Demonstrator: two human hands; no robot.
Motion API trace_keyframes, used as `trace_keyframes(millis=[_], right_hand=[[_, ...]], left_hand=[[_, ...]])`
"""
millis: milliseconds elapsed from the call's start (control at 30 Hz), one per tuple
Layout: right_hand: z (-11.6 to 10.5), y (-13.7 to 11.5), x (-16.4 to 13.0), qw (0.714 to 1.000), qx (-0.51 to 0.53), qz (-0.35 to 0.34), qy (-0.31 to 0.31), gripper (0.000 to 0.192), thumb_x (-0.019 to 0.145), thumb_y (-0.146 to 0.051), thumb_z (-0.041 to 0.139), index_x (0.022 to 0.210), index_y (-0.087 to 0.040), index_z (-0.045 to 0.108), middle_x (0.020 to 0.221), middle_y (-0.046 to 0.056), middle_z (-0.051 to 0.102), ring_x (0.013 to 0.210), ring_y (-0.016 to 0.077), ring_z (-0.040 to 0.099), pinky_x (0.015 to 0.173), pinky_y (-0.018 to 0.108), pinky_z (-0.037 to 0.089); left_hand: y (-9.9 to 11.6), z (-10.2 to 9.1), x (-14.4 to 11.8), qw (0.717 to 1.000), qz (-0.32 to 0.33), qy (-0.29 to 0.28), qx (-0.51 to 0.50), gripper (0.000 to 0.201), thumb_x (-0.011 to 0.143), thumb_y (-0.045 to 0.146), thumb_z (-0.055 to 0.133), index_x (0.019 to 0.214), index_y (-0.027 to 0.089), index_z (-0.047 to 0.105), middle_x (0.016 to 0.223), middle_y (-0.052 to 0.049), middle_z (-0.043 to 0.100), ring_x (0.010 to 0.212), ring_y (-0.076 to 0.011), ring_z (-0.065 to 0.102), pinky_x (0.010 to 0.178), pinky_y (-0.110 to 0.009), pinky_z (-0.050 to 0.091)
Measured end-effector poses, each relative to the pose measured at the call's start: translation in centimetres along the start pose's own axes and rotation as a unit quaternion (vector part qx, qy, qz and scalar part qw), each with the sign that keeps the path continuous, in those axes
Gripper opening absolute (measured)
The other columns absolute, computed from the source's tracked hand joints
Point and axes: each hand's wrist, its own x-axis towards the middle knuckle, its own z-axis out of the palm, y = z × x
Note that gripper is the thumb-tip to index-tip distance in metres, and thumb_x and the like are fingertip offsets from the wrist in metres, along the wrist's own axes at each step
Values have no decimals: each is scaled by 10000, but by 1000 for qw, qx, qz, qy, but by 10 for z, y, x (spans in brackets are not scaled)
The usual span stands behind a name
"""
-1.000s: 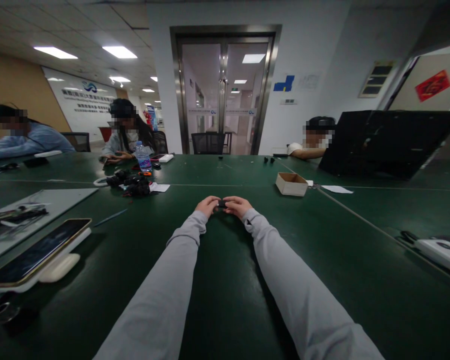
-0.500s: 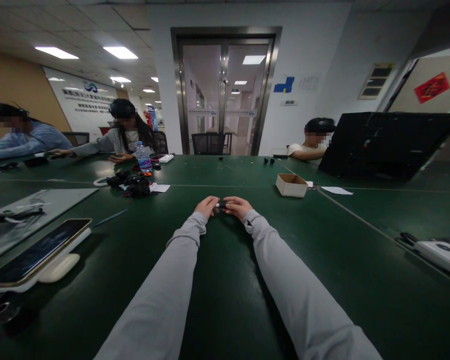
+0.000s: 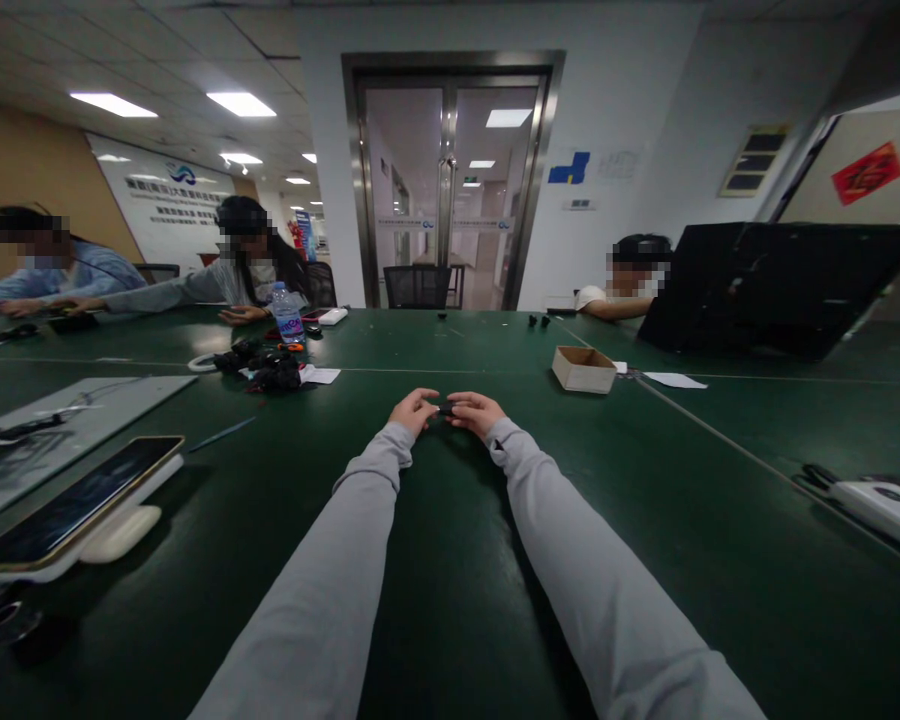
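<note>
Over the green table [image 3: 450, 560], straight ahead of me, both hands meet around a small dark cylindrical object [image 3: 446, 409] whose exact kind I cannot make out. My right hand [image 3: 478, 413] pinches it between thumb and fingers from the right. On the other side is my left hand [image 3: 413, 410], its index finger lifted away from the thumb. The left thumb tip is close to the object's light-coloured left end; whether it touches is too small to tell.
Beyond my right hand stands an open cardboard box [image 3: 583, 372]. Black gear [image 3: 266, 365] and a water bottle [image 3: 287, 315] are farther left. A phone [image 3: 82, 500] lies at near left, a white device [image 3: 881, 505] at right. Several people sit around the table.
My left fingers have spread, with the index finger rising off the object. My right hand keeps its pinch in about the same place. A co-worker at far left has reached further left.
</note>
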Motion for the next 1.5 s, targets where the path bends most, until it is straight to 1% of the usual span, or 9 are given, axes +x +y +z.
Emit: trace_keyframes(millis=[100,200,367,533,600,700,800,1167,1500], right_hand=[[0,-1,0,1000,1,2,0,218,639,-7,627,805,-148,622,652,9,639,583,113,629,511,175,522],[0,-1,0,1000,-1,2,5,216,642,-10,626,804,-153,622,652,8,641,588,114,628,513,182,525],[1,-2,-1,1000,-2,5,10,222,651,0,611,811,-152,619,657,13,644,596,118,631,520,183,525],[1,-3,-2,1000,3,3,11,225,651,11,606,805,-153,620,669,11,642,590,113,631,511,173,523],[1,-3,-2,1000,3,3,10,227,649,5,615,808,-156,622,669,9,640,594,114,632,512,176,526],[0,-2,-1,1000,2,5,7,225,646,-4,626,815,-152,623,658,13,639,597,120,634,510,181,528],[-1,-2,-1,1000,1,-1,6,218,643,-8,636,810,-148,622,665,17,642,590,118,631,503,181,528],[1,-3,-3,1000,-2,2,9,233,633,14,626,802,-146,616,683,22,642,600,124,637,529,189,534],[-1,-2,-2,1000,4,2,-1,266,596,11,645,805,-152,616,689,20,645,618,134,640,539,198,536]], left_hand=[[0,0,0,1000,-1,-14,26,270,780,314,433,918,146,593,502,27,519,393,-58,421,423,-178,350],[2,0,-1,1000,-4,-7,24,309,792,366,410,947,163,583,535,28,531,393,-54,430,421,-177,352],[4,1,-3,1000,6,5,9,304,719,230,501,1009,159,554,579,32,536,418,-54,443,438,-176,370],[-1,2,-1,999,11,7,42,302,802,321,388,955,148,582,494,28,514,388,-62,425,419,-180,351],[-1,2,-1,999,6,7,34,301,797,338,409,956,147,578,508,26,519,402,-65,437,420,-180,356],[1,2,-1,1000,0,11,12,258,749,264,487,964,148,573,559,22,534,452,-68,469,444,-179,379],[3,2,-2,1000,-2,5,16,232,744,223,480,934,145,588,533,22,528,456,-70,468,456,-179,384],[2,0,-3,996,7,8,92,387,802,444,374,869,160,628,430,35,497,383,-75,431,439,-187,362],[0,0,-2,996,6,12,87,404,800,481,367,866,164,609,398,46,474,357,-76,419,421,-189,346]])
